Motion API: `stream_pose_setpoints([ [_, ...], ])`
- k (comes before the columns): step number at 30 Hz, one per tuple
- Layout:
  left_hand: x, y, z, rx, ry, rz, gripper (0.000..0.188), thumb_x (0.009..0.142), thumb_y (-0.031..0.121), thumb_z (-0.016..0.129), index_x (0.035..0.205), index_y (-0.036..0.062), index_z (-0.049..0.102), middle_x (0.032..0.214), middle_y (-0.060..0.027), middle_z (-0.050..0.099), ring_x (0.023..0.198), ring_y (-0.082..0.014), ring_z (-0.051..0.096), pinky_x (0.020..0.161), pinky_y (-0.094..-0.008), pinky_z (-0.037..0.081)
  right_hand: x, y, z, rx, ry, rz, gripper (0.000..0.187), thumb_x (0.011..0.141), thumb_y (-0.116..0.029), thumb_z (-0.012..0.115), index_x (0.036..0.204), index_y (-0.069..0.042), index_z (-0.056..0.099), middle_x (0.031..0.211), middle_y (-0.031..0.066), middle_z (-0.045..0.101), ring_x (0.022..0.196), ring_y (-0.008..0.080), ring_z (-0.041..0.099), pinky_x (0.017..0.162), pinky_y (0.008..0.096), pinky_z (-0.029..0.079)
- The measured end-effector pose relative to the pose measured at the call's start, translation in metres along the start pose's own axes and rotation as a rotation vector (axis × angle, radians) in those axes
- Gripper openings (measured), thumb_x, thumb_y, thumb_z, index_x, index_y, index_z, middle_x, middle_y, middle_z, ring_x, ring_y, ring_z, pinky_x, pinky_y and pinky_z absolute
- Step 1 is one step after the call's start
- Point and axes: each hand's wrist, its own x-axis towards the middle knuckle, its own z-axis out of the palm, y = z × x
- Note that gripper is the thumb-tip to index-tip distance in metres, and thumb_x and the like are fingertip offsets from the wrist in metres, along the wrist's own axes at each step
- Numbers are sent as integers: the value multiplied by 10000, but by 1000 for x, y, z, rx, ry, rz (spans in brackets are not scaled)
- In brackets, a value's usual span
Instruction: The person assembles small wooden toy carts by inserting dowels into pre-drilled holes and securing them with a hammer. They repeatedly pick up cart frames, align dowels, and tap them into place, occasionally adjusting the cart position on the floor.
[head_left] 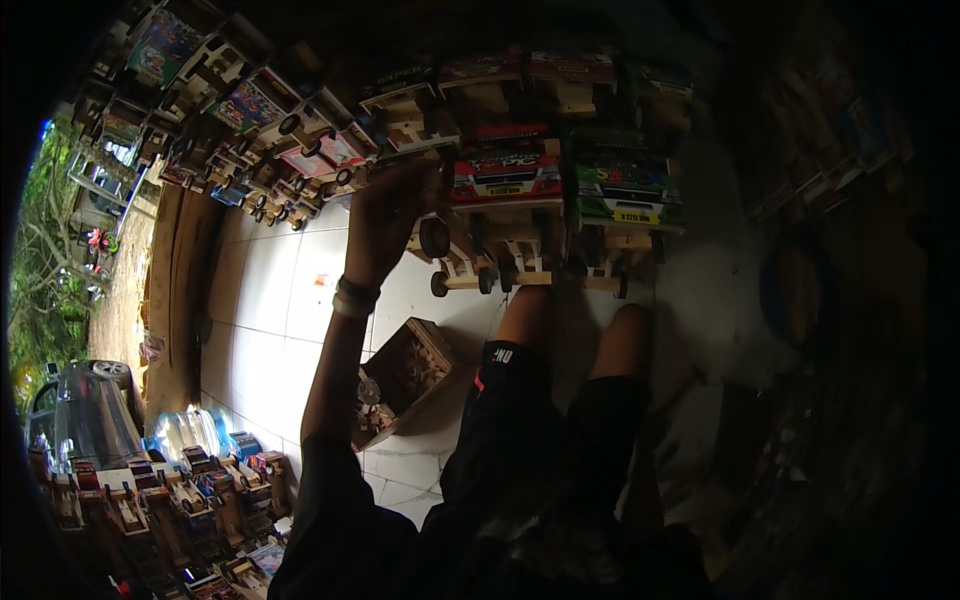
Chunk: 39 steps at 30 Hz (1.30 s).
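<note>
View looks down at a person's own body, dim light. Left hand [392, 215] is raised w/ arm stretched up from lower edge, a band on the wrist; it reaches a wooden toy truck [470, 262] w/ pale unpainted chassis & round black wheels. Fingers rest against the truck's front end; can't tell if they're closed round it, too dark. Right hand not in view. The truck sits on the white tiled floor [270, 300], glossy square tiles, in a row w/ more toy trucks bearing bright painted boxy bodies: a red one [505, 175] & a green one [628, 195]. Below the hand, near the knees, an open square wooden crate [405, 380] holds small parts. Lower left, a clear blue water jug [190, 432] lies beside more toy trucks.
</note>
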Motion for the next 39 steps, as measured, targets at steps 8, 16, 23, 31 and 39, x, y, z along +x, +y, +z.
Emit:
stream_pose_setpoints([
  [8, 75, -64, 2, 199, -91, 134, 271, 860, 153, 773, 1114, 57, 764, 1042, -142, 754, 918, -271, 744, 774, -361, 573, 25, 73, -25, -725, 11, -469, 513, 1058, -424, 543, 1337, 0, 614, 1253, 218, 645, 1123, 309, 628, 962, 528, 509],
  [16, 76, -87, 4, 332, -156, 229, 289, 896, 294, 771, 1069, 61, 773, 939, -124, 754, 824, -273, 729, 718, -386, 562, 21, 61, -51, 816, -344, 197, 722, 947, -288, 687, 1509, 63, 400, 1295, 214, 597, 1042, 303, 652, 860, 406, 555],
  [23, 76, -94, 1, 368, -255, 174, 289, 1001, 284, 646, 1166, 58, 719, 989, -88, 750, 856, -235, 733, 739, -346, 592, -99, -68, -182, 1195, -121, -131, 633, 992, -307, 649, 1501, 6, 441, 1052, 85, 599, 787, 174, 583, 684, 316, 502],
  [31, 83, -105, 1, 457, -363, 228, 299, 1015, 237, 604, 1247, 69, 690, 1056, -85, 763, 864, -236, 737, 771, -341, 606, -244, -224, -299, 789, 43, -681, 621, 1038, -317, 595, 1570, -74, 386, 873, 5, 598, 640, 54, 529, 540, 217, 433],
  [39, 79, -94, 5, 114, -271, -116, 374, 991, 311, 715, 1165, -19, 738, 883, -92, 768, 756, -92, 710, 659, -273, 574, -333, -311, -315, 514, -383, -1172, 602, 1053, -182, 525, 1615, -87, 331, 802, -11, 578, 633, 37, 481, 580, 221, 415],
])
